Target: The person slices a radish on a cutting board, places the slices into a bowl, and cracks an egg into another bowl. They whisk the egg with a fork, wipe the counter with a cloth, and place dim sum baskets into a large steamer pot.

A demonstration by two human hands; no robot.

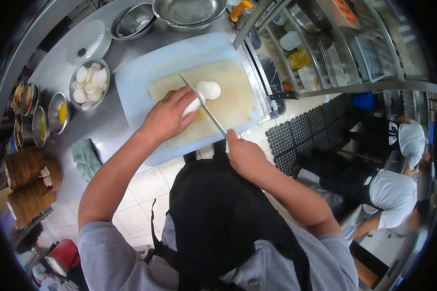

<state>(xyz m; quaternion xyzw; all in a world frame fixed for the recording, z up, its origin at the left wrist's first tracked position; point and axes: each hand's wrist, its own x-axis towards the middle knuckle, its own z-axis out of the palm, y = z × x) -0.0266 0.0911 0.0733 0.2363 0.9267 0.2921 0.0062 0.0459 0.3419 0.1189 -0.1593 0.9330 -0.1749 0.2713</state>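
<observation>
A white, rounded piece of food lies under the fingers of my left hand on the cutting board. My right hand is closed round the handle of a long knife. The blade runs across the board, against the white piece and close to my left fingertips. Just beyond the blade, white slices lie overlapping. Beneath the yellowish board is a larger pale blue board. The handle is mostly hidden in my right hand.
A metal bowl of white pieces stands left of the boards, near a green cloth. Colanders stand behind. A black-handled knife sits at the right edge. Bamboo steamers are at left; two people work at right.
</observation>
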